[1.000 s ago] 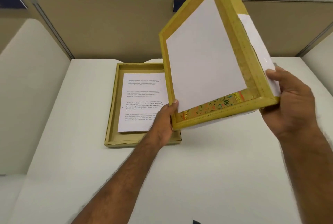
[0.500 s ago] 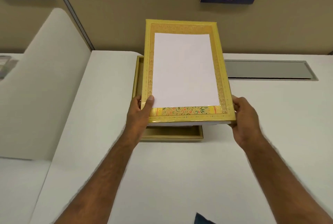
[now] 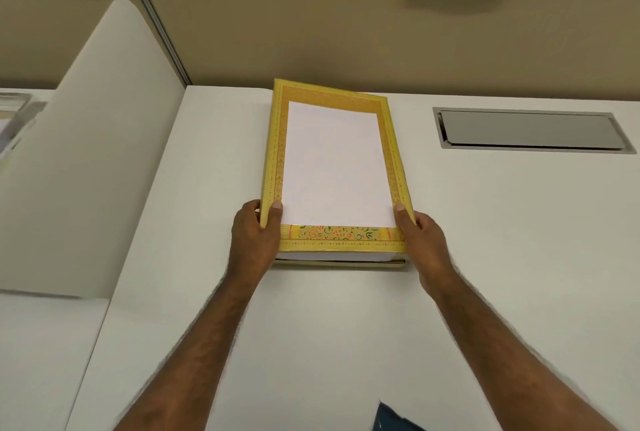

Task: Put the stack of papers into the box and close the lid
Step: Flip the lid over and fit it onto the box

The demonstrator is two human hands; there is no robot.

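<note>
The yellow patterned lid (image 3: 334,243) with a white panel on top sits over the box, lined up with it. Only a thin strip of the gold box base (image 3: 341,264) shows under the lid's near edge. The stack of papers is hidden inside. My left hand (image 3: 254,233) grips the lid's near left corner, thumb on top. My right hand (image 3: 420,234) grips the near right corner the same way.
The box rests on a white desk (image 3: 346,326). A metal cable hatch (image 3: 530,130) is set into the desk at the right. A white curved divider (image 3: 93,153) stands at the left, and a tan partition wall rises behind. A dark object (image 3: 391,418) peeks in at the bottom edge.
The lid went from tilted up in the air at the right to flat over the box, lowered until it covers the base and the papers. Both hands stayed on its near corners.
</note>
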